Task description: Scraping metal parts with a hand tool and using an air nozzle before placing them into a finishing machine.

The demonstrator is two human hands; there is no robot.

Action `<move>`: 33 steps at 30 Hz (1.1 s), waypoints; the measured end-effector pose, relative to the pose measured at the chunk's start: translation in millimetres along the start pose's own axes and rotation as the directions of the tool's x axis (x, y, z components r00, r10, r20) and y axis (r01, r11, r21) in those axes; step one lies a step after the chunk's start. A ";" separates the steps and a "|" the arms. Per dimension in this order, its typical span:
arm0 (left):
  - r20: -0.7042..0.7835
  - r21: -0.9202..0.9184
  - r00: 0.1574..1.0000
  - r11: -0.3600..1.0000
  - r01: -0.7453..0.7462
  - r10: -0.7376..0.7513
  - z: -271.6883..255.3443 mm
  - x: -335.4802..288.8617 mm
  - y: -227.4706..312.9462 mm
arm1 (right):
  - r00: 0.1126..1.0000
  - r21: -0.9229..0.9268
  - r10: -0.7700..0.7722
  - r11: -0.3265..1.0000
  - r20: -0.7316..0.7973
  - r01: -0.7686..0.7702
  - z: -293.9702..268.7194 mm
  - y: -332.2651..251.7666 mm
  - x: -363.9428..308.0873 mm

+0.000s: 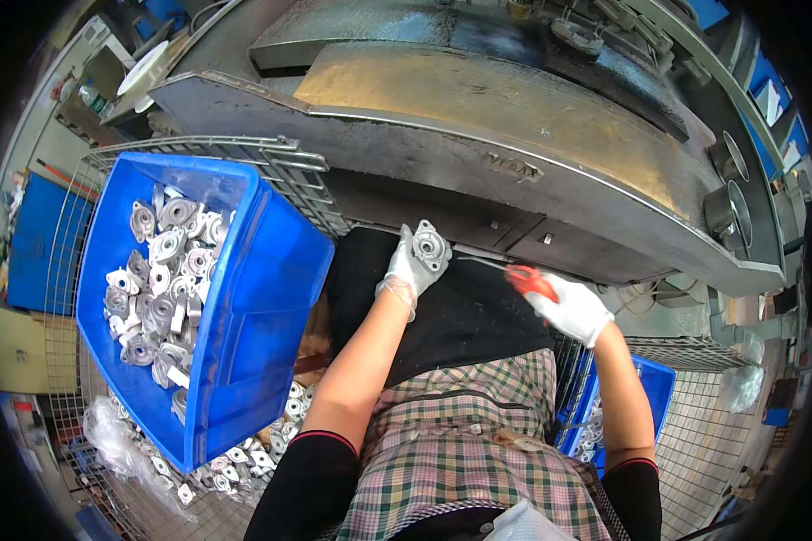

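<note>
My left hand [408,271], in a white glove, holds up a grey metal flange casting [429,245] with a round centre bore and a hole in each pointed end. In my gloved right hand [576,309] is a red-handled tool [530,282] with a thin metal shaft pointing left toward the casting. A gap shows between the shaft's end and the casting. The exact kind of tool tip is too small to make out. Both hands are above the black cloth [478,307] over my lap.
A blue bin [284,298] full of similar castings [167,243] stands tilted at my left, above a wire cage [59,361] with more castings. A smaller blue bin [650,388] sits at my right. Ahead runs a metal workbench [406,149] with two metal cups [729,216] at its right end.
</note>
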State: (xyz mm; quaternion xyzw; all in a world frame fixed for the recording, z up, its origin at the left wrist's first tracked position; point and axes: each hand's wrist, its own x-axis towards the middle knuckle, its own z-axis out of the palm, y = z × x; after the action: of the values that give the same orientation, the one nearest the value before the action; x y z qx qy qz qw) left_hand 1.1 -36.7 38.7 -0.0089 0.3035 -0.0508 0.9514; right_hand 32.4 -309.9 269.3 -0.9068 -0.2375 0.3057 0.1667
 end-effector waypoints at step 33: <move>0.870 0.391 0.477 0.418 -0.820 0.122 -116.8 58.8 51.2 | 0.980 -0.296 -0.133 0.940 0.145 0.172 27.5 -89.0 52.9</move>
State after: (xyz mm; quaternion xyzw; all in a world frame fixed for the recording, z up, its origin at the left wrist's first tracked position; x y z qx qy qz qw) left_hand -14.1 9.8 -92.9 0.4841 -0.1756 0.1361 0.8463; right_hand 22.7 -203.5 263.1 -0.8800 -0.3616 0.3063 0.0320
